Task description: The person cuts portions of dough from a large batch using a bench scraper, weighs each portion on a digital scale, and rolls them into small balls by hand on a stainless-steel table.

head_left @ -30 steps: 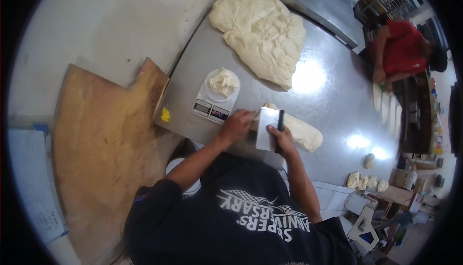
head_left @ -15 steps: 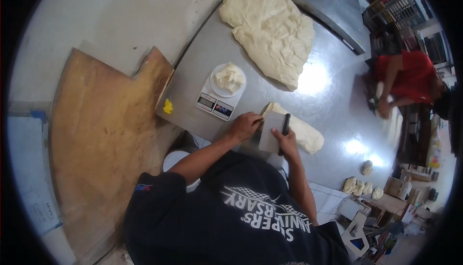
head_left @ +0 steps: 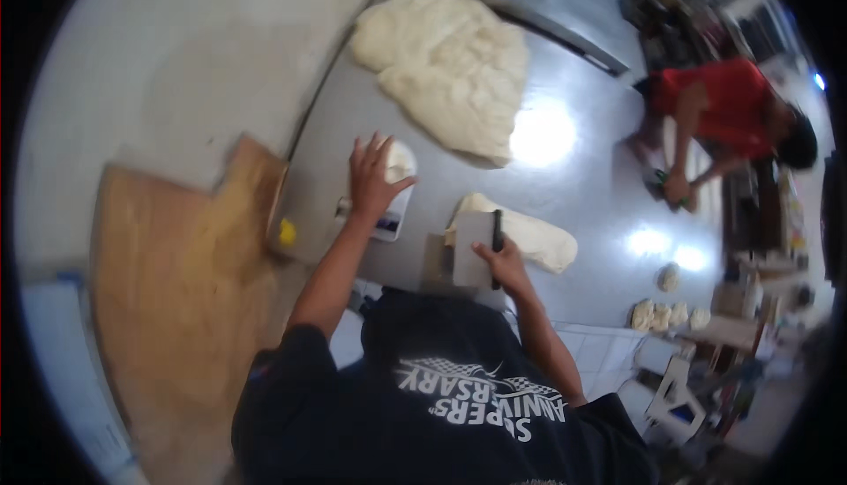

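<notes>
My left hand (head_left: 375,178) reaches over the white digital scale (head_left: 389,224), its fingers spread above the lump of dough (head_left: 401,164) on the scale's plate. The hand hides part of the dough, so I cannot tell whether the fingertips touch it. My right hand (head_left: 505,264) is closed round the dark handle of a dough scraper (head_left: 473,251). The scraper's flat metal blade stands at the left end of a long roll of dough (head_left: 538,240) and covers part of it.
A large mass of dough (head_left: 454,75) lies at the far side of the steel table (head_left: 582,211). Several small dough pieces (head_left: 662,315) sit near the right edge. A person in red (head_left: 723,110) works across the table. Left are a wooden board (head_left: 176,282) and something yellow (head_left: 288,233).
My left hand has left the end of the dough roll, moved left and away from me, and spread over the scale. My right hand still holds the scraper. The whole view has shifted slightly.
</notes>
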`<state>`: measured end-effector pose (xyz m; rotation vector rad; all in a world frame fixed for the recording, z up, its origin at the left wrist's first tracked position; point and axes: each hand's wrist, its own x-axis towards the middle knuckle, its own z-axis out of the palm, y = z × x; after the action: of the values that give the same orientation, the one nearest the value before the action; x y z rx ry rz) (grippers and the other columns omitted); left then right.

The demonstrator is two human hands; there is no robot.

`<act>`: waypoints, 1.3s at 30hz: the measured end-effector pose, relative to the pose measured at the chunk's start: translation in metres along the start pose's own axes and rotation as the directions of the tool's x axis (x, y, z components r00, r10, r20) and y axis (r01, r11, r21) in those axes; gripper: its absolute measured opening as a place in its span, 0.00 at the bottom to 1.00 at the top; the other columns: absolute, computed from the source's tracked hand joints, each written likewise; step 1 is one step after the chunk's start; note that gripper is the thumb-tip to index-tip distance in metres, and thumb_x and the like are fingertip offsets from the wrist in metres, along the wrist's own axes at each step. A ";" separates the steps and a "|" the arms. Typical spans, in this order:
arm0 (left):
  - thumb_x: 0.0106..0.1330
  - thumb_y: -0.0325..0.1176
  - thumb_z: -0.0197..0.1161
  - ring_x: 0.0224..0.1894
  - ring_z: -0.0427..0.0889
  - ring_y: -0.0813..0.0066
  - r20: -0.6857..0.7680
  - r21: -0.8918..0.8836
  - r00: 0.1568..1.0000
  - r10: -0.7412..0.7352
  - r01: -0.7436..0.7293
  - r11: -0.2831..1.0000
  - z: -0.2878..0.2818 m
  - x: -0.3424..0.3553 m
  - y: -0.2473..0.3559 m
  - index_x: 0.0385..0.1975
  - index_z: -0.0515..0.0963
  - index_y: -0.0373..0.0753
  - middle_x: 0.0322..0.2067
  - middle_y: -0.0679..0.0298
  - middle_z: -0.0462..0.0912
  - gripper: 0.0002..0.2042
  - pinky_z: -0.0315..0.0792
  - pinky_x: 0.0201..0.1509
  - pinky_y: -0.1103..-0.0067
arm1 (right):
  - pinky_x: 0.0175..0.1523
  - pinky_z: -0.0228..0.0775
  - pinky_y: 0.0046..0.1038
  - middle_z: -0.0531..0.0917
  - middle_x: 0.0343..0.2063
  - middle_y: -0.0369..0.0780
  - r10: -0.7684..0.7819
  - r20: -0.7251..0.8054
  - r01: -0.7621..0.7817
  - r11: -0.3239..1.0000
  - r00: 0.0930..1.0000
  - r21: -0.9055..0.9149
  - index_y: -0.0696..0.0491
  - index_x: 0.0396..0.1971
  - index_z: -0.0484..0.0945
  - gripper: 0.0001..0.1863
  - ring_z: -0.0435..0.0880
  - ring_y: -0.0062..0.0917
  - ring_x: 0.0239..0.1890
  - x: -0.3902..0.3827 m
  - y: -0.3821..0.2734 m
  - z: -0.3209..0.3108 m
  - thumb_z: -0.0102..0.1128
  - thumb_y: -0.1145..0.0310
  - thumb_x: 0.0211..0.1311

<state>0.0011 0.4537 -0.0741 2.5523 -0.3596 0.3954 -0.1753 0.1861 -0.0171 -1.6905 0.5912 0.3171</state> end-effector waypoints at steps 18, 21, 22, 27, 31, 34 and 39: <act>0.75 0.62 0.56 0.58 0.81 0.58 0.171 -0.954 0.715 -0.678 0.292 0.067 0.012 0.044 0.042 0.69 0.68 0.32 0.62 0.55 0.78 0.38 0.74 0.67 0.66 | 0.50 0.78 0.31 0.89 0.41 0.43 0.106 -0.315 0.020 0.928 0.943 0.372 0.60 0.52 0.81 0.26 0.87 0.27 0.42 -0.049 0.068 -0.108 0.75 0.56 0.62; 0.78 0.60 0.54 0.58 0.82 0.60 0.418 -0.882 0.777 -0.470 0.471 -0.005 0.029 0.033 0.108 0.71 0.66 0.34 0.61 0.57 0.79 0.36 0.72 0.68 0.68 | 0.50 0.78 0.30 0.89 0.41 0.43 0.146 -0.381 0.041 0.896 0.913 0.441 0.60 0.52 0.81 0.26 0.87 0.27 0.42 -0.073 0.083 -0.140 0.75 0.56 0.62; 0.78 0.58 0.54 0.58 0.81 0.60 0.468 -0.842 0.805 -0.365 0.531 0.092 0.034 0.028 0.135 0.72 0.65 0.35 0.61 0.56 0.79 0.35 0.72 0.67 0.67 | 0.50 0.78 0.30 0.89 0.41 0.43 0.159 -0.409 0.052 0.886 0.898 0.460 0.60 0.52 0.82 0.26 0.87 0.26 0.42 -0.082 0.083 -0.149 0.75 0.57 0.62; 0.74 0.34 0.66 0.56 0.81 0.65 0.498 -0.789 0.840 0.217 0.334 0.516 0.093 0.003 0.298 0.73 0.65 0.37 0.57 0.54 0.82 0.29 0.75 0.61 0.72 | 0.48 0.78 0.30 0.88 0.39 0.42 0.244 -0.538 0.062 0.870 0.807 0.489 0.61 0.51 0.81 0.26 0.87 0.26 0.41 -0.125 0.125 -0.210 0.75 0.57 0.61; 0.69 0.24 0.69 0.56 0.82 0.65 0.293 -0.869 0.727 0.621 -0.069 0.491 0.106 -0.030 0.450 0.66 0.75 0.38 0.54 0.56 0.83 0.25 0.75 0.62 0.72 | 0.47 0.78 0.30 0.88 0.39 0.41 0.365 -0.591 0.031 0.833 0.719 0.552 0.61 0.52 0.81 0.28 0.86 0.26 0.40 -0.168 0.162 -0.254 0.76 0.56 0.60; 0.69 0.26 0.69 0.55 0.84 0.60 0.049 -0.861 0.550 0.834 -0.399 0.314 0.122 -0.045 0.546 0.56 0.82 0.35 0.53 0.55 0.84 0.16 0.78 0.58 0.70 | 0.48 0.78 0.32 0.87 0.42 0.43 0.434 -0.640 0.080 0.787 0.635 0.612 0.61 0.55 0.80 0.29 0.86 0.28 0.41 -0.195 0.202 -0.273 0.75 0.57 0.61; 0.75 0.28 0.62 0.57 0.80 0.57 -0.062 -0.907 0.583 0.810 -0.371 0.198 0.171 -0.086 0.668 0.53 0.82 0.34 0.53 0.54 0.82 0.12 0.73 0.62 0.68 | 0.49 0.78 0.32 0.87 0.42 0.44 0.546 -0.646 0.109 0.713 0.534 0.692 0.61 0.55 0.79 0.26 0.86 0.28 0.42 -0.242 0.227 -0.303 0.74 0.61 0.62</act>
<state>-0.2618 -0.1744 0.0631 1.2886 -1.4200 -0.1467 -0.5339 -0.0841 -0.0175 -0.9209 1.4719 -0.5448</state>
